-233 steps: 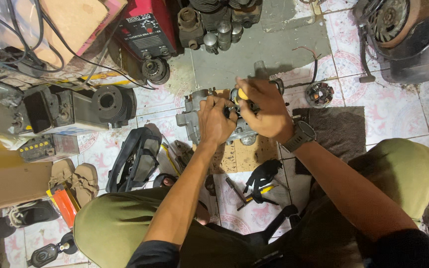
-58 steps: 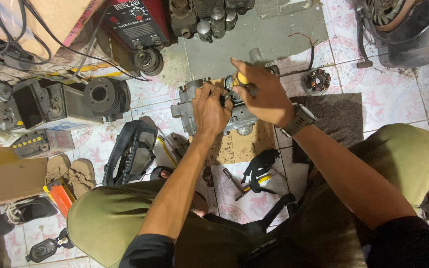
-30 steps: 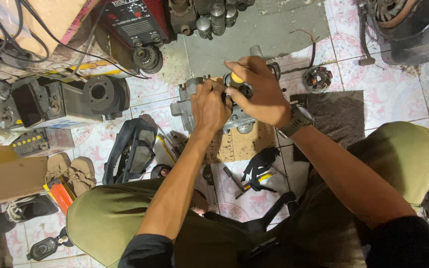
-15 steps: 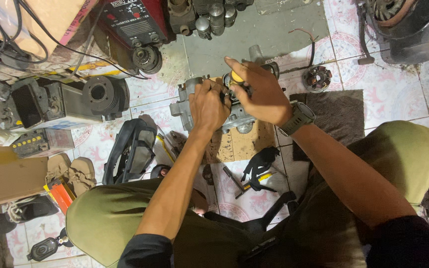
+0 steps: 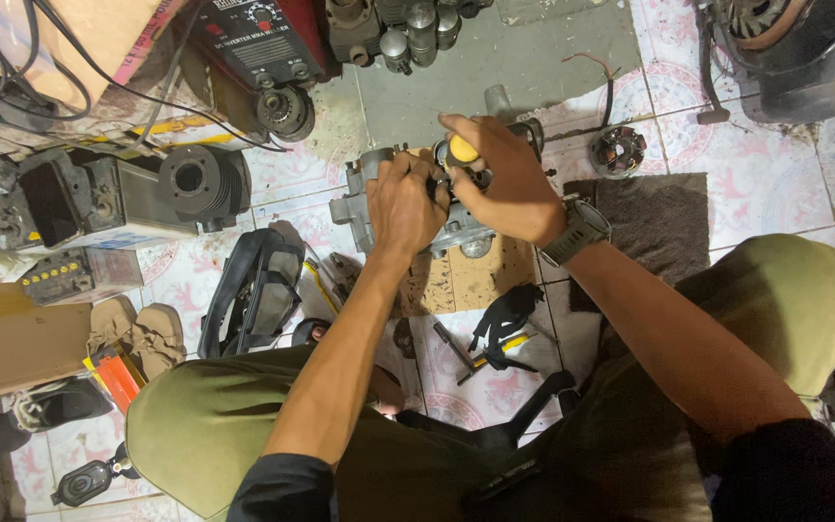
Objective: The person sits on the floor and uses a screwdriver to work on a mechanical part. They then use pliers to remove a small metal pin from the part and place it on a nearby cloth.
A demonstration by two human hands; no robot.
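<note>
Shifted only slightly since the earlier frames: both hands remain on the grey metal engine casing [image 5: 379, 198], with the yellow-handled tool raised a touch higher in the view. Left hand [image 5: 408, 201] closed over the casing's upper middle, fingers curled around a part hidden beneath them. Right hand [image 5: 500, 179], with a dark wristwatch [image 5: 577, 232], clamped on the yellow-handled tool [image 5: 462, 150], handle end poking up between thumb and fingers, tip hidden. Hands pressed close, touching at the knuckles. Casing resting on the patterned tiled floor [image 5: 756, 164], partly on a piece of brown cardboard [image 5: 475, 280], just ahead of the olive-trousered knees. Dark mat [image 5: 659, 217] just right of the casing. Round stator-like part [image 5: 617, 152] beyond the mat. Red welding machine [image 5: 258, 34] at the top left, grey engine block [image 5: 118, 198] at left. Pair of tan sandals [image 5: 137, 333] near the left knee. Black-handled pliers [image 5: 504, 324] lying between the knees.
</note>
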